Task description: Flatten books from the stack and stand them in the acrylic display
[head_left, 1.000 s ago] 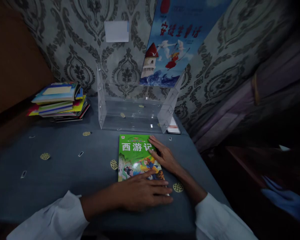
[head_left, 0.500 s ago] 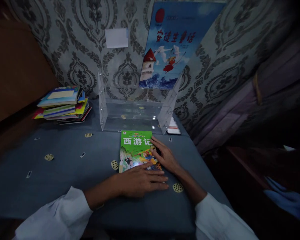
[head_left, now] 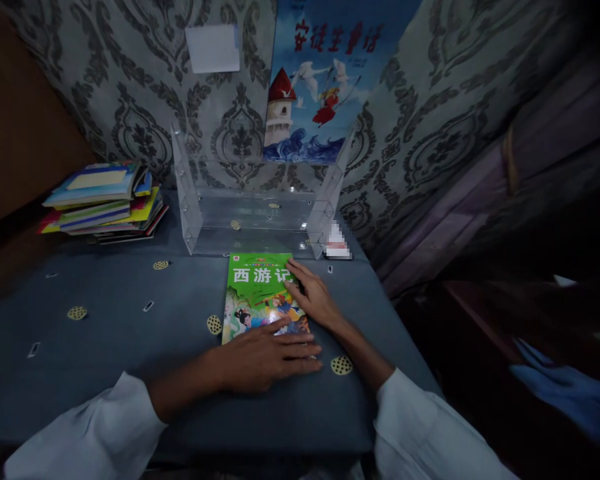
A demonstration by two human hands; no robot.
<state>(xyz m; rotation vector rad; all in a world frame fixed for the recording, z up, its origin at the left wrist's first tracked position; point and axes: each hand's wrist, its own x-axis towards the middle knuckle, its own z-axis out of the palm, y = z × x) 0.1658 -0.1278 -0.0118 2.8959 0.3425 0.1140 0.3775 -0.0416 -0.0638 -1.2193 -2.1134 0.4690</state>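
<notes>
A green picture book (head_left: 257, 293) with white Chinese characters lies flat on the blue tablecloth. My left hand (head_left: 263, 357) rests across its lower edge, fingers stretched out to the right, covering the bottom of the cover. Along the upper right edge lies my right hand (head_left: 316, 297), its fingers extended and touching the cover. Just behind the book stands a clear acrylic rack (head_left: 250, 240) with stepped shelves. In its back rises a tall blue storybook (head_left: 325, 93) showing a red-roofed tower and white birds.
To the left sits an uneven stack of books (head_left: 100, 203). A small white triangular object (head_left: 337, 243), partly blurred out, stands right of the rack. A white card (head_left: 213, 49) is on the patterned wall. The table's right edge runs beside a curtain (head_left: 460, 180) and a dark area.
The view has shifted, so everything sits slightly further left and the rack and wall higher up. Both hands keep the same places on the green book.
</notes>
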